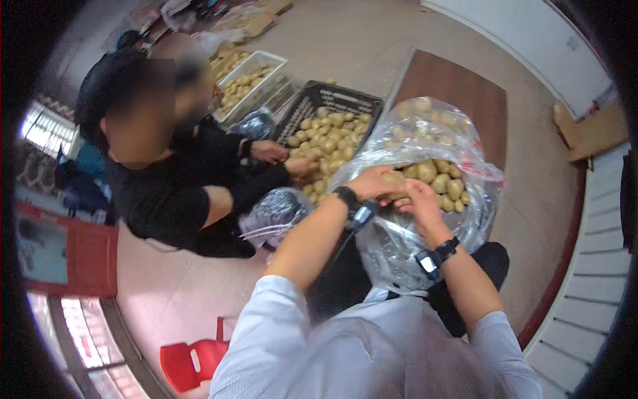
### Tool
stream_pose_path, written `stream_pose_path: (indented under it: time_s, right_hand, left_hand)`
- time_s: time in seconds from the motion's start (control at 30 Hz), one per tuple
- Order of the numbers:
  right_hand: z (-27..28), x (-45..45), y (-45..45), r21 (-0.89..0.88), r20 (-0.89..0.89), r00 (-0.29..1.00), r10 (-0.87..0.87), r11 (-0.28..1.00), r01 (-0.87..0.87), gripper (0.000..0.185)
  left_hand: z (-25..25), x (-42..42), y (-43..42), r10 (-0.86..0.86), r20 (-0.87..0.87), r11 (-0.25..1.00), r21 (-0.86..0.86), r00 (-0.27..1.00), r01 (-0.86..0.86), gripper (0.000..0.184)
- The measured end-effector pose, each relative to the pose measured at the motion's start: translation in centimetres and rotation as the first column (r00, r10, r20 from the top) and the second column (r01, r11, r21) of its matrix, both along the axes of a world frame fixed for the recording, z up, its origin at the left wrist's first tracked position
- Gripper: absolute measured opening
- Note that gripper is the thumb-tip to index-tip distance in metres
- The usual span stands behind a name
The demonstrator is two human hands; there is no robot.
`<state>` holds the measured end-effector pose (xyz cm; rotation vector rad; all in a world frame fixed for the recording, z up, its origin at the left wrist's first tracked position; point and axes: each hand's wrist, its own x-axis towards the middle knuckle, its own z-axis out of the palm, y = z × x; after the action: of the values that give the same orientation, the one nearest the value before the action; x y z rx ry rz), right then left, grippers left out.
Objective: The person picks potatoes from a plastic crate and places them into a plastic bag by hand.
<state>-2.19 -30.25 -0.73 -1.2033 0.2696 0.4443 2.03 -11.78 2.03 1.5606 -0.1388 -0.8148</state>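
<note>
The left hand (374, 184) closes its fingers on a potato (393, 178) over the open bag (392, 236) of potatoes (440, 181), right hand (421, 203) meeting it, grip unclear; potato-filled crate (307, 100) upper centre, open floor (531, 193) right.

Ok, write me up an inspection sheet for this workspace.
Surface: brown board, bag over its near part.
Job's things: open clear plastic bag with potatoes inside; black crate of potatoes alongside.
Clutter: plastic-wrapped bundle beside the co-worker; cardboard and bags farther back.
Hands: left hand holds one potato; right hand close against it, grip unclear.
Cables: nothing seen.
Surroundings: co-worker in black at the crate, another person behind; white crate of potatoes; red chair.
</note>
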Motion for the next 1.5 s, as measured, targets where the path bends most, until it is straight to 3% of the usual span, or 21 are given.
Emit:
stream_pose_path:
  time_s: [0.1,0.17,0.2,0.3,0.33,0.37,0.43,0.47,0.53,0.57,0.63,0.67,0.73,0.77,0.8,0.87,1.03,1.1,1.43,1.5]
  right_hand:
    - [0.6,-0.2,0.6,-0.076,0.023,1.0,-0.013,0.997,0.015,0.028]
    - [0.7,-0.4,0.3,-0.143,0.097,0.995,-0.013,0.989,0.027,0.027]
    - [0.3,-0.3,0.2,-0.141,0.106,0.994,-0.009,0.99,0.024,0.027]
    - [-2.1,-0.3,-0.2,-0.396,0.14,0.976,0.169,0.913,-0.101,0.024]
    - [-3.7,-0.2,-0.2,-0.4,0.142,0.977,0.16,0.912,-0.091,0.024]
    - [-5.7,-0.2,-0.3,-0.562,0.279,0.924,0.26,0.825,-0.063,0.026]
    - [-3.9,-1.0,-0.6,-0.783,0.454,0.751,0.479,0.617,0.079,0.031]
    - [-3.7,-1.2,-0.4,-0.79,0.445,0.761,0.472,0.608,0.084,0.031]
    - [-4.1,-1.5,-0.7,-0.807,0.559,0.603,0.569,0.54,0.239,0.033]
    - [-4.5,-1.6,-0.8,-0.843,0.51,0.614,0.602,0.49,0.219,0.037]
    - [-4.6,-1.8,-0.8,-0.864,0.476,0.634,0.61,0.459,0.207,0.038]
    - [-4.8,-1.7,-0.8,-0.876,0.455,0.635,0.624,0.441,0.194,0.039]
    - [-5.1,-1.6,-0.8,-0.897,0.414,0.649,0.638,0.407,0.172,0.04]
    - [-4.9,-1.7,-0.5,-0.919,0.365,0.665,0.651,0.367,0.145,0.038]
    - [-5.0,-1.7,-0.5,-0.938,0.314,0.679,0.664,0.326,0.115,0.036]
    - [-5.5,-1.8,-0.6,-0.954,0.276,0.666,0.693,0.281,0.103,0.033]
    - [-4.8,-1.8,-0.4,-0.968,0.25,0.635,0.731,0.199,0.153,0.027]
    - [-4.5,-1.8,-0.4,-0.976,0.215,0.655,0.724,0.181,0.12,0.027]
    - [-4.6,-3.4,-1.4,-0.958,0.288,0.599,0.747,0.23,0.174,0.021]
    - [-3.8,-3.9,-1.7,-0.971,0.234,0.613,0.755,0.212,0.109,0.034]
  left_hand:
    - [0.6,-0.3,0.7,0.122,0.036,0.989,0.079,0.992,-0.125,0.043]
    - [1.1,-0.4,0.6,0.353,0.15,0.933,0.019,0.923,-0.36,0.031]
    - [1.2,-0.2,0.9,0.357,0.159,0.931,0.018,0.92,-0.364,0.031]
    - [1.9,0.3,1.5,0.5,0.212,0.858,0.007,0.84,-0.513,0.034]
    - [1.5,0.6,2.0,0.493,0.213,0.863,0.001,0.844,-0.504,0.034]
    - [0.3,1.1,2.7,0.544,0.162,0.837,-0.044,0.823,-0.545,0.034]
    - [-0.2,1.2,3.4,0.658,0.064,0.753,-0.064,0.75,-0.655,0.032]
    - [-0.2,1.1,3.7,0.717,0.023,0.697,-0.039,0.697,-0.716,0.03]
    - [-1.9,1.1,5.1,0.769,-0.077,0.611,-0.204,0.635,-0.765,0.031]
    - [-4.0,1.5,6.4,0.775,0.078,0.629,-0.198,0.627,-0.752,0.032]
    - [-5.9,2.4,8.4,0.806,0.004,0.581,-0.201,0.592,-0.789,0.033]
    - [-5.8,2.8,9.2,0.807,-0.22,0.515,-0.191,0.548,-0.836,0.033]
    - [-6.2,2.6,10.3,0.87,-0.195,0.448,-0.073,0.453,-0.891,0.038]
    - [-6.4,2.8,11.3,0.85,-0.214,0.484,-0.043,0.481,-0.874,0.039]
    - [-6.4,2.7,11.3,0.848,-0.217,0.487,-0.042,0.483,-0.873,0.039]
    - [-6.4,2.5,11.5,0.891,-0.254,0.364,-0.099,0.377,-0.926,0.031]
    - [-7.0,2.6,12.6,0.859,-0.298,0.403,-0.108,0.416,-0.909,0.035]
    - [-6.9,2.5,12.3,0.885,-0.309,0.335,-0.096,0.348,-0.937,0.037]
    - [-7.5,2.1,12.4,0.911,-0.214,0.347,-0.06,0.351,-0.936,0.03]
    - [-8.2,2.1,13.0,0.918,-0.173,0.353,-0.052,0.357,-0.934,0.028]
